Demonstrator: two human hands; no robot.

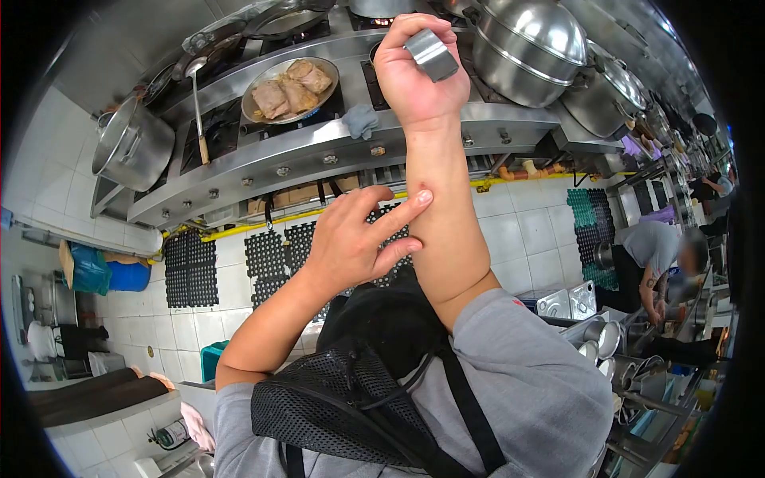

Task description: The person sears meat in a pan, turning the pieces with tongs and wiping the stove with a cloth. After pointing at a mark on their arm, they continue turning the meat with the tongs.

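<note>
My right hand [422, 76] is raised at the top centre, palm toward the camera, with its fingers curled round the handle end of a flat metal tool [432, 56]. My left hand [348, 237] touches the inside of my right forearm [448, 207] with its index fingertip, beside a small reddish mark. The other fingers of that hand are partly bent and spread, and it holds nothing. Left of the raised hand, a round pan [331, 70] with several pieces of browned meat [299, 93] rests on the stove.
A grey cloth [360, 121] lies on the stove's front edge [319, 147]. A long-handled ladle [198, 103] and a tall pot [134, 143] are at the left. Large lidded pots [530, 60] stand right. A co-worker [647, 247] bends over at the far right.
</note>
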